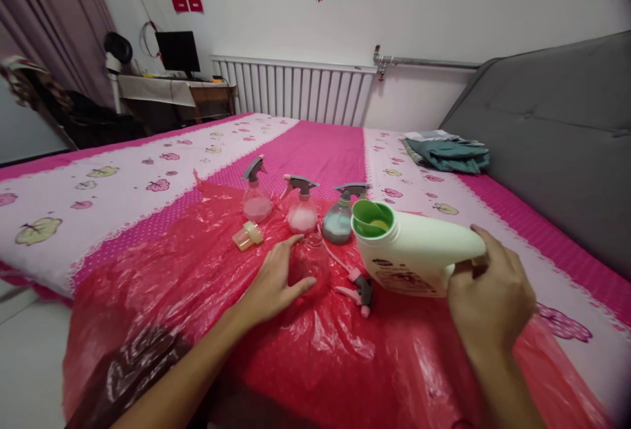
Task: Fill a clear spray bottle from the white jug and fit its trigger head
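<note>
My right hand (488,291) grips the handle of a large white detergent jug (419,251), tilted on its side with its green spout toward the left. My left hand (276,281) is curled round an uncapped clear spray bottle (309,261) standing on the red plastic sheet (207,297). The bottle's open neck sits just left of and below the jug's spout. A detached trigger head with its tube (359,288) lies on the sheet between bottle and jug.
Three capped spray bottles stand in a row behind: two with pink fill (256,199) (302,212), one with blue-green (340,219). A small yellowish cap (248,236) lies left. Folded clothes (448,153) rest on the pink bedspread near a grey headboard (552,140).
</note>
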The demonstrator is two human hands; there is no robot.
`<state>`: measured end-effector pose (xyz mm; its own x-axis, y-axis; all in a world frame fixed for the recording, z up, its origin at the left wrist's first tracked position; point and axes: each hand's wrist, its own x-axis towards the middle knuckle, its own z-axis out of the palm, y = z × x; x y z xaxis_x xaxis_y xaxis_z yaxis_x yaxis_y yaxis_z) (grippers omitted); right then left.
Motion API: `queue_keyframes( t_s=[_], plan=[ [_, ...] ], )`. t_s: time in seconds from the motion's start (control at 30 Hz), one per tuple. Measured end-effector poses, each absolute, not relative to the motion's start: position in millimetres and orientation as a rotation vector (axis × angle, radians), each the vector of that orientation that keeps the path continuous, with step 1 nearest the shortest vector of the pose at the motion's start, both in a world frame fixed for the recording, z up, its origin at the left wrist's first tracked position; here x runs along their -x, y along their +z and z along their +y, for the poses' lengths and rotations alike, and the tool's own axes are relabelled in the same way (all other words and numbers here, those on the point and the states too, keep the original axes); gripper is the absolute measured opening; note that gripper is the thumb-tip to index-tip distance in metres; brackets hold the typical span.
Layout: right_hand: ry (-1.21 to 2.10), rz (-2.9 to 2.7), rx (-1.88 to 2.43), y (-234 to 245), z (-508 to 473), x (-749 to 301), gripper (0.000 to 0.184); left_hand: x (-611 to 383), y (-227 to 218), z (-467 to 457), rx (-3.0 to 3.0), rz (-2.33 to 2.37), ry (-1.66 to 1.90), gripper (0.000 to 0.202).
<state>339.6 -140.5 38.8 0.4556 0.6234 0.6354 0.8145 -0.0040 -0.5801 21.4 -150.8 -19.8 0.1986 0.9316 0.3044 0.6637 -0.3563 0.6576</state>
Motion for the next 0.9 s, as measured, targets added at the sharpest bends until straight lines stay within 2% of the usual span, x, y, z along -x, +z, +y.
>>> queue_keyframes(
  t_s=[0.63,0.9],
  plan=[
    [0.097,-1.079,1.819,46,-143,-338,0.056,-23,-17,-148,-2.126,1.463,0.943,0.073],
    [0.572,-1.009,1.15,24,-113,-341,0.055,-24,-17,-148,-2.114,1.463,0.955,0.074]
  ],
)
